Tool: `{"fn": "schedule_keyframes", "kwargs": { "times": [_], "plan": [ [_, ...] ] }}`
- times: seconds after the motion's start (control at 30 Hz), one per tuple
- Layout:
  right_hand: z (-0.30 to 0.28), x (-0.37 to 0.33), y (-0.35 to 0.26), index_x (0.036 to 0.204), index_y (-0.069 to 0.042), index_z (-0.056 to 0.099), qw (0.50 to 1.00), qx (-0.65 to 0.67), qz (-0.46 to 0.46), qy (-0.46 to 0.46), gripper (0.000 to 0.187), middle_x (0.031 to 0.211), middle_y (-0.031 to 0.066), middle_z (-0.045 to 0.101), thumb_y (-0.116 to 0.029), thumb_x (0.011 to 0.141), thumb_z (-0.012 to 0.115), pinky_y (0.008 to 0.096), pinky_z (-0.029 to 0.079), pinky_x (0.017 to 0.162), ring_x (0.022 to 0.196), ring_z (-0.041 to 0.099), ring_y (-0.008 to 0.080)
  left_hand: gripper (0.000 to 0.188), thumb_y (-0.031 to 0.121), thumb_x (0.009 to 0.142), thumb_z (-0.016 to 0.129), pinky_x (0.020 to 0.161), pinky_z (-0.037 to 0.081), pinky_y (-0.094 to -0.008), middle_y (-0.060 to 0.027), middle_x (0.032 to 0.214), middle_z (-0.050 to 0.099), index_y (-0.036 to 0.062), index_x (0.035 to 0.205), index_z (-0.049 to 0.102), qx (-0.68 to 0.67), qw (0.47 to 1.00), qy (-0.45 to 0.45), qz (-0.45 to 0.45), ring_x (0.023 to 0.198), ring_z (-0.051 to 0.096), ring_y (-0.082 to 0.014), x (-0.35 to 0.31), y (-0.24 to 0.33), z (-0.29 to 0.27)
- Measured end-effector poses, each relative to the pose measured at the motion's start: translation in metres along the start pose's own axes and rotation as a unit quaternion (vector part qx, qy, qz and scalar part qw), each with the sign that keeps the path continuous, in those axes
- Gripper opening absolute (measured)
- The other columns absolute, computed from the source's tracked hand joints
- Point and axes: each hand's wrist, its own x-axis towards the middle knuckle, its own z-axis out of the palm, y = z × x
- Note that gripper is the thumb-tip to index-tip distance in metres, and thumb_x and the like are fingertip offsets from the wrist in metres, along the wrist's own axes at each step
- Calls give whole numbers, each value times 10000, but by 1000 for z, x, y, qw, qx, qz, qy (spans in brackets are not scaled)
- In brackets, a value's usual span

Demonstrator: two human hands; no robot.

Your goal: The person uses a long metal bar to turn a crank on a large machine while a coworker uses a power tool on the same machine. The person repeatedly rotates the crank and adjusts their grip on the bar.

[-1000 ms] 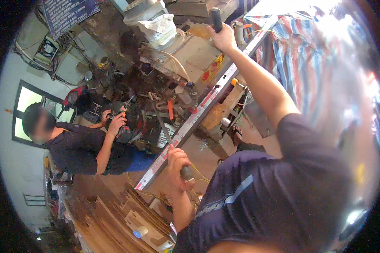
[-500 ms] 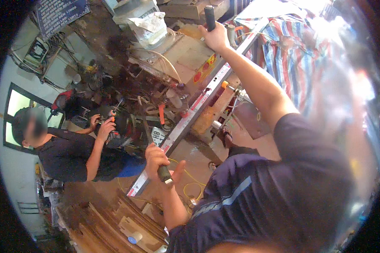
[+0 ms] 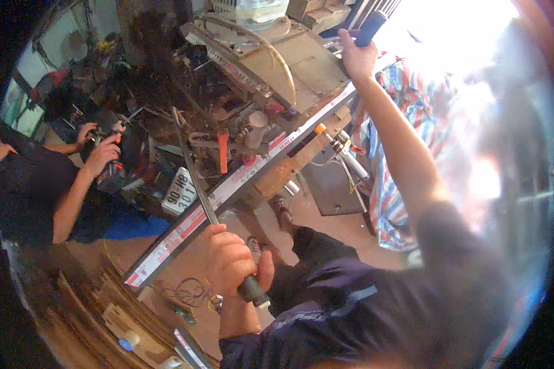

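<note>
My left hand (image 3: 231, 261) is closed round the black grip (image 3: 252, 291) of a long, narrow dark metal bar (image 3: 195, 169). The bar slants up and away, passing over a long metal profile (image 3: 194, 222) covered in white and red printed film. My right hand (image 3: 358, 60), at the end of my outstretched arm, is wrapped round a black handle (image 3: 372, 28) near the profile's far end. What that handle joins to is hidden. Beneath the profile are a wooden block (image 3: 280, 175) and a metal cylinder (image 3: 353, 165) with an orange-yellow knob (image 3: 320, 128).
At left a co-worker (image 3: 40, 194) holds a power tool (image 3: 118, 132) with orange parts. A dusty machine table (image 3: 289, 58) stands beyond the profile, near an orange handle (image 3: 223, 154) and a white plate (image 3: 180, 192). Striped sheeting (image 3: 397, 178) hangs at right; wooden strips (image 3: 92, 295) lie lower left.
The view has shifted, moving the co-worker further left. My left hand sits lower, and the dark bar now shows clearly beyond it. My right hand still grips its handle, higher and further right in view.
</note>
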Motion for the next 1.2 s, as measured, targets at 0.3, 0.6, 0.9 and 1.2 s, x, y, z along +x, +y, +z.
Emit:
{"fn": "schedule_keyframes", "kwargs": {
  "times": [0.3, 0.6, 0.9, 1.2],
  "plan": [
    [2, -2, -4, 1039, 15, 782, 998, 5, 56, 1, 374, 837, 91, 759, -337, 941, 863, 363, 557, 710, 730, 696, 195, 317, 126, 770, 856, 994, 520, -524, 44, 812, 593, 217, 788, 553, -24, 997, -36, -66, 848, 632, -214, -30, 10, -7],
    [2, 1, 10, 1120, -20, 744, 995, 6, 88, -39, 351, 727, 16, 637, -348, 1004, 791, 296, 479, 623, 653, 597, 115, 278, 104, 757, 855, 1003, 490, -464, 63, 830, 620, 227, 774, 606, -37, 996, -60, -59, 869, 637, -186, -56, 5, -5],
    [1, 11, 36, 1081, 2, 760, 990, 97, 76, -65, 323, 731, 34, 680, -283, 951, 843, 327, 522, 643, 650, 645, 137, 272, 119, 773, 833, 998, 470, -443, 65, 793, 599, 234, 757, 586, -35, 998, -43, -42, 859, 636, -162, -84, 2, 3],
    [3, 7, 33, 1156, -89, 631, 991, 45, 102, -73, 341, 745, -28, 537, -373, 1034, 775, 313, 455, 659, 669, 513, 101, 293, 131, 743, 848, 984, 476, -489, 81, 824, 577, 255, 789, 587, -32, 997, -66, -7, 914, 619, -180, -116, -5, 7]
  ]
}}
